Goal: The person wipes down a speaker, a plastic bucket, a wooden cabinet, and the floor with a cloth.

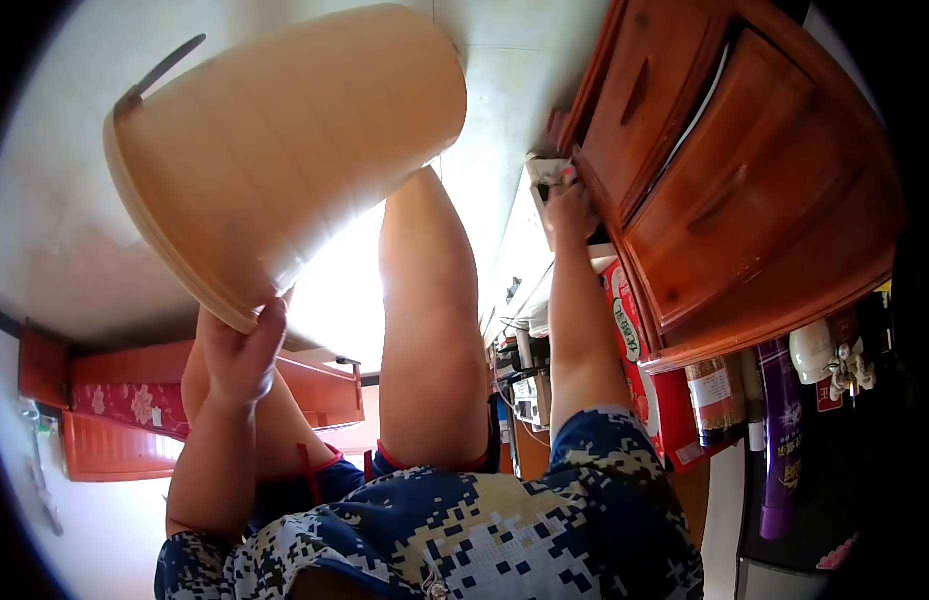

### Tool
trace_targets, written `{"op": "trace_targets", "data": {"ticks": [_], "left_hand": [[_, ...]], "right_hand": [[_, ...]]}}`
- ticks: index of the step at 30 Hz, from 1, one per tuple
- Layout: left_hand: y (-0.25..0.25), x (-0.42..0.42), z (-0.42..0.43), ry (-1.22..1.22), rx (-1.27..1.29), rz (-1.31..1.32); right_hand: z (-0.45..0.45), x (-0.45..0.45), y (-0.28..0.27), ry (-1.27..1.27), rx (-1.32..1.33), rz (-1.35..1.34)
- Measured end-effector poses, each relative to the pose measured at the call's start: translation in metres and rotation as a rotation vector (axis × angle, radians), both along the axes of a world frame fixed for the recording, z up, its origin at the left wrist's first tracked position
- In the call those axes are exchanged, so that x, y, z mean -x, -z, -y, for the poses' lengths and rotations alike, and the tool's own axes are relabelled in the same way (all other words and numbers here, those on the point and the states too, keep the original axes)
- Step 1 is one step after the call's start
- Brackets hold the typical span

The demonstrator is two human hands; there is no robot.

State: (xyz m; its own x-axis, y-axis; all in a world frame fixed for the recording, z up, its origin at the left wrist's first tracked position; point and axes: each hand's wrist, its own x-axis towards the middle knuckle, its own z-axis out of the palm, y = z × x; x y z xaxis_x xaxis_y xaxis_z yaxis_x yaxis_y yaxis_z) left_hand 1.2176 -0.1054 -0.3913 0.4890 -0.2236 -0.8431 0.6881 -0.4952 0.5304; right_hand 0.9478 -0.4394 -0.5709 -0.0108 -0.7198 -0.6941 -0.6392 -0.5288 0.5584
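My left hand [247, 345] grips the rim of a large beige plastic bin [305, 140], thumb on the outside. The bin is tilted on its side, its rim end towards me and to the left; a dark strip [170, 68] sticks out from the rim. Its inside is hidden from view. My right hand [572, 208] reaches forward beside the wooden cabinet, at a white box or tray [537, 175]. Its fingers are closed around something small with red and white on it, too small and shadowed to name.
The reddish-brown wooden cabinet [725, 190] with drawers stands close on the right. By it are a red carton [635, 340], a jar with a label [715, 395] and a purple package [780, 440]. Red wooden furniture with floral cloth [125, 405] is on the left. Pale floor tiles [515, 80] lie ahead.
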Motion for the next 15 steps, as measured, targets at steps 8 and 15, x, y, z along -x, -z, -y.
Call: {"op": "trace_targets", "data": {"ticks": [8, 15], "left_hand": [[-0.001, -0.01, -0.004, -0.076, -0.128, 0.048], [0.005, -0.015, 0.011, -0.121, -0.052, 0.007]], "right_hand": [[0.076, -0.003, 0.068, 0.271, -0.059, -0.075], [0.044, 0.005, 0.032, 0.328, -0.19, 0.046]]}}
